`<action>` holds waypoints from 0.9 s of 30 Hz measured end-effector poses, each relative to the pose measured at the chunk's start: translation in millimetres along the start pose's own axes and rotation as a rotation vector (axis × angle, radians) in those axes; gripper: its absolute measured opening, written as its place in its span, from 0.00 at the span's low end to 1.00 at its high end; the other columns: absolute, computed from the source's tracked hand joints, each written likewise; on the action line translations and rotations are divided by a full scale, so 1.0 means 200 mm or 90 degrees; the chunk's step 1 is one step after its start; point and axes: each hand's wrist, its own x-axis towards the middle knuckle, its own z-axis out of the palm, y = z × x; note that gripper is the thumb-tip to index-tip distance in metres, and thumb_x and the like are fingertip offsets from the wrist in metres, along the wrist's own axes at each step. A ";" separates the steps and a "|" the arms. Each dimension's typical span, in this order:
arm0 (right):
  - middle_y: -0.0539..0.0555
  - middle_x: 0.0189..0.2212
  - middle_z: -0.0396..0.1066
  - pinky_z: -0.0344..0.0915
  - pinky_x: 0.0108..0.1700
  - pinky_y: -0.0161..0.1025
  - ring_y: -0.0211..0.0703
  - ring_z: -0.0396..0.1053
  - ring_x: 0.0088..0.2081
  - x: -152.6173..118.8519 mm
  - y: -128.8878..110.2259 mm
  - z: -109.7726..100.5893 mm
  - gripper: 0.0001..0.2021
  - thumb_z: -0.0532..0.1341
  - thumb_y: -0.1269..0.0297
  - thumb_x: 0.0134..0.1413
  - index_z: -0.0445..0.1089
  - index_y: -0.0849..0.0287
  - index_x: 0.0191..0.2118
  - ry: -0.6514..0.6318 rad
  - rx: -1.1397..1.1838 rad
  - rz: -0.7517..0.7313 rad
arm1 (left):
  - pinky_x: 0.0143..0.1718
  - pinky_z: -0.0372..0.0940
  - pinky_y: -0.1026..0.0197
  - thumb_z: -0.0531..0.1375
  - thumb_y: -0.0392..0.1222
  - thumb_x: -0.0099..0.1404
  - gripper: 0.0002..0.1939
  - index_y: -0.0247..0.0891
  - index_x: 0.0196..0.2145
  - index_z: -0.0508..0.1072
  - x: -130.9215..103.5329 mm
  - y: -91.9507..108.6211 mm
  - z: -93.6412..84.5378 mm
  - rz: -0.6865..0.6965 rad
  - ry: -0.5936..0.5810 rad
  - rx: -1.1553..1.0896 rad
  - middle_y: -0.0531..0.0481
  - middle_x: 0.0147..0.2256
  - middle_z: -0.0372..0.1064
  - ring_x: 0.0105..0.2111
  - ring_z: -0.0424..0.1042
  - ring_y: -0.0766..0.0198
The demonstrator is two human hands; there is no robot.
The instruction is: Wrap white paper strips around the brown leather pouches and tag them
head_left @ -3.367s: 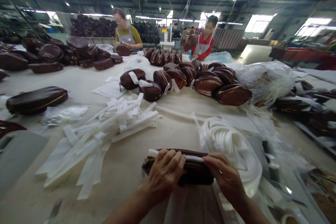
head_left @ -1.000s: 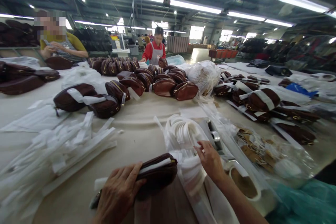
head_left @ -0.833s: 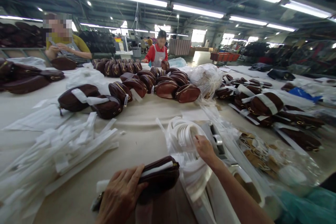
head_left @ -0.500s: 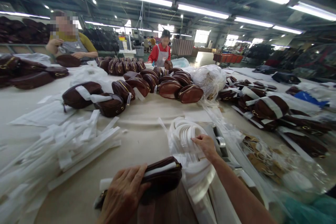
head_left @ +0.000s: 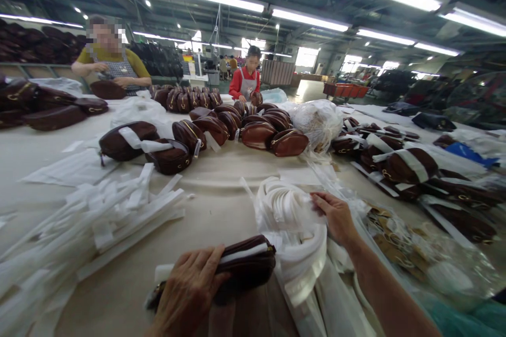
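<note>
My left hand [head_left: 193, 284] is wrapped round a dark brown zipped bag [head_left: 251, 268] low in the middle of the view. A white strip [head_left: 243, 254] runs along the top of that bag. To the right, my right hand [head_left: 334, 213] pinches at the edge of a bundle of curved white strips [head_left: 279, 202]; what lies between its fingertips is too blurred to make out. More white material hangs down below the bundle, beside the bag.
Loose white strips [head_left: 130, 210] lie in a heap at left. Brown bags [head_left: 259, 135] stand across the table [head_left: 221, 195], with more bags [head_left: 411, 166] at right near clear plastic [head_left: 450, 253]. Two people [head_left: 118, 66] work at the far side.
My right hand has moved right, away from the middle of the white bundle, and the metal object beside it is now hidden. My left hand still holds the bag. The far person's hands have shifted.
</note>
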 end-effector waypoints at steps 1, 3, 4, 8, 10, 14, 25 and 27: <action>0.54 0.27 0.74 0.65 0.30 0.38 0.41 0.69 0.28 -0.02 -0.03 -0.02 0.18 0.63 0.52 0.40 0.75 0.62 0.34 -0.023 0.020 0.003 | 0.35 0.61 0.61 0.44 0.44 0.72 0.17 0.31 0.44 0.68 0.00 0.00 0.00 0.001 -0.002 -0.002 0.47 0.33 0.71 0.31 0.69 0.63; 0.56 0.33 0.76 0.68 0.37 0.42 0.45 0.72 0.34 -0.05 -0.10 -0.05 0.18 0.64 0.53 0.40 0.76 0.59 0.37 -0.077 0.073 0.002 | 0.35 0.61 0.60 0.44 0.44 0.72 0.17 0.32 0.44 0.68 0.00 0.00 0.01 0.003 -0.003 -0.006 0.47 0.34 0.71 0.31 0.69 0.63; 0.56 0.36 0.76 0.68 0.41 0.43 0.46 0.73 0.37 -0.07 -0.13 -0.06 0.18 0.65 0.55 0.39 0.76 0.57 0.38 -0.102 0.092 -0.006 | 0.35 0.61 0.60 0.44 0.44 0.72 0.17 0.32 0.44 0.68 0.01 0.00 0.01 0.004 -0.003 -0.008 0.47 0.34 0.71 0.31 0.69 0.63; 0.54 0.36 0.77 0.67 0.48 0.48 0.46 0.73 0.39 -0.13 -0.24 -0.07 0.17 0.69 0.60 0.35 0.77 0.55 0.37 -0.089 0.028 -0.079 | 0.35 0.61 0.60 0.44 0.44 0.72 0.17 0.31 0.44 0.67 0.01 -0.01 0.01 0.005 -0.012 -0.007 0.47 0.33 0.71 0.30 0.69 0.63; 0.53 0.34 0.77 0.66 0.49 0.49 0.47 0.73 0.39 -0.17 -0.28 -0.05 0.14 0.69 0.58 0.36 0.78 0.55 0.34 -0.064 -0.028 -0.107 | 0.35 0.61 0.60 0.44 0.44 0.72 0.17 0.31 0.44 0.67 0.01 -0.01 0.00 0.005 -0.009 -0.012 0.47 0.33 0.71 0.30 0.69 0.63; 0.53 0.38 0.77 0.68 0.47 0.45 0.47 0.73 0.41 -0.24 -0.38 0.06 0.17 0.68 0.58 0.40 0.77 0.53 0.40 -0.201 0.055 -0.061 | 0.35 0.62 0.59 0.44 0.44 0.72 0.16 0.31 0.44 0.66 0.01 0.00 0.00 -0.007 -0.024 -0.037 0.46 0.33 0.71 0.30 0.70 0.62; 0.52 0.38 0.76 0.66 0.45 0.41 0.41 0.72 0.38 -0.39 -0.43 0.69 0.19 0.67 0.65 0.40 0.75 0.55 0.43 -0.610 0.244 0.167 | 0.31 0.64 0.55 0.60 0.41 0.61 0.07 0.35 0.33 0.67 -0.03 0.03 0.00 -0.111 -0.053 -0.095 0.47 0.29 0.67 0.29 0.67 0.57; 0.53 0.38 0.76 0.65 0.44 0.40 0.41 0.72 0.37 -0.44 -0.36 0.70 0.20 0.68 0.64 0.41 0.74 0.56 0.45 -0.636 0.275 0.222 | 0.33 0.65 0.54 0.57 0.37 0.61 0.06 0.34 0.37 0.67 -0.03 0.03 0.01 -0.137 -0.055 -0.116 0.45 0.31 0.67 0.31 0.68 0.56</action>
